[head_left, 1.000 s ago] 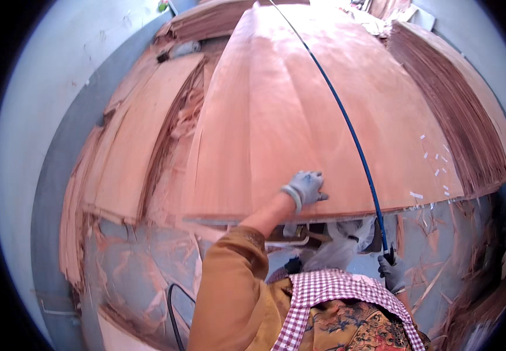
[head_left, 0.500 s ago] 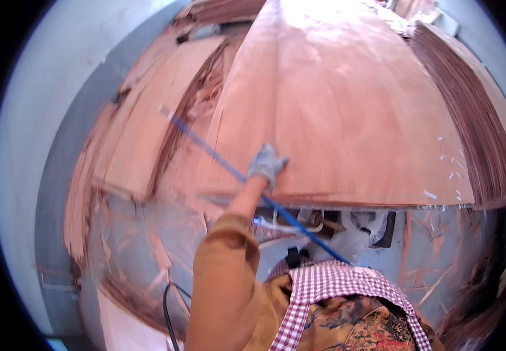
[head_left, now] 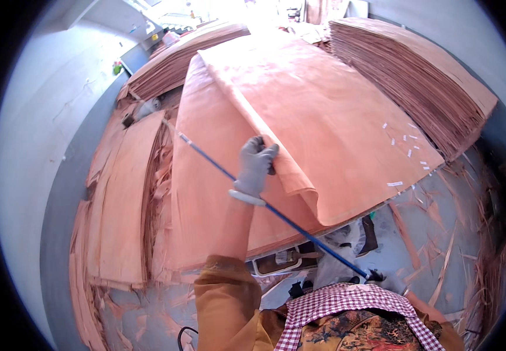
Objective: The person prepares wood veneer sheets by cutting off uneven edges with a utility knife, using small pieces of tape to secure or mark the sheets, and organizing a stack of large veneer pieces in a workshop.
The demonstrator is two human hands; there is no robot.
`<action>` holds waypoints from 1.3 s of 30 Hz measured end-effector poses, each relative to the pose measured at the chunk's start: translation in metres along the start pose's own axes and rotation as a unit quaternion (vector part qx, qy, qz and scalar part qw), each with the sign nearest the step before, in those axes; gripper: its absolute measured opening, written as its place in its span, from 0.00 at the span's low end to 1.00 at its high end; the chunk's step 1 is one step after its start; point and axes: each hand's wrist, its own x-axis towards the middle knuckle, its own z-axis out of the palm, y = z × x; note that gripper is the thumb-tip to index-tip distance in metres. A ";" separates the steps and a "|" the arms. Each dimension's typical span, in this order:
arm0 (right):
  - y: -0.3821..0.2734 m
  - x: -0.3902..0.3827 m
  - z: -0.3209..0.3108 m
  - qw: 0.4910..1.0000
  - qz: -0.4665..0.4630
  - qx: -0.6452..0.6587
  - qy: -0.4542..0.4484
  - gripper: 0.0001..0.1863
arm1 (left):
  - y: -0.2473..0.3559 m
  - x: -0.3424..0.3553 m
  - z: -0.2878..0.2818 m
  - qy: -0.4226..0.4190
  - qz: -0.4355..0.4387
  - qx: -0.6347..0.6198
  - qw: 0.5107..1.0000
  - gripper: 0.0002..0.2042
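Observation:
My left hand [head_left: 255, 164], in a grey glove, is closed on the raised edge of a thin reddish wood veneer sheet [head_left: 346, 128]. The sheet's left side curls up and over to the right, baring the veneer beneath [head_left: 206, 199]. Beneath my left wrist runs a long blue pole [head_left: 308, 235], slanting from a pale tip at the upper left down to my waist. There my right hand [head_left: 388, 282], gloved and partly hidden by the apron, is closed round the pole's lower end. Small white tape strips [head_left: 405, 140] dot the sheet's right part.
Tall veneer stacks stand at the right [head_left: 417, 76] and far left [head_left: 177, 58]. A lower stack of narrow boards [head_left: 118, 199] lies at the left, with a grey tool [head_left: 147, 107] behind it. Torn veneer scraps [head_left: 434, 210] litter the floor around the pile.
My left hand has taken hold of the sheet's edge and raised it, curling it to the right. My right hand has come into view at the pole's lower end. The view has tilted up.

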 end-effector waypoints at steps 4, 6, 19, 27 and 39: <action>-0.017 0.020 -0.030 0.995 0.073 0.022 0.067 0.11 | 0.041 -0.028 -0.004 0.007 0.024 -0.012 1.000 0.13; -0.021 0.032 -0.050 0.992 0.075 0.046 0.093 0.13 | 0.000 -0.039 -0.019 -0.025 0.025 -0.100 0.994 0.13; -0.075 0.029 -0.165 0.980 -0.029 0.198 -0.010 0.08 | -0.185 -0.154 0.179 -0.072 -0.303 -0.302 0.901 0.19; -0.038 0.032 -0.319 0.928 -0.046 0.370 -0.010 0.10 | -0.204 -0.095 0.341 -0.186 -0.258 -0.204 0.926 0.17; -0.072 0.047 -0.647 0.901 -0.164 0.349 0.199 0.29 | -0.275 0.012 0.657 -0.374 -0.270 -0.211 0.862 0.18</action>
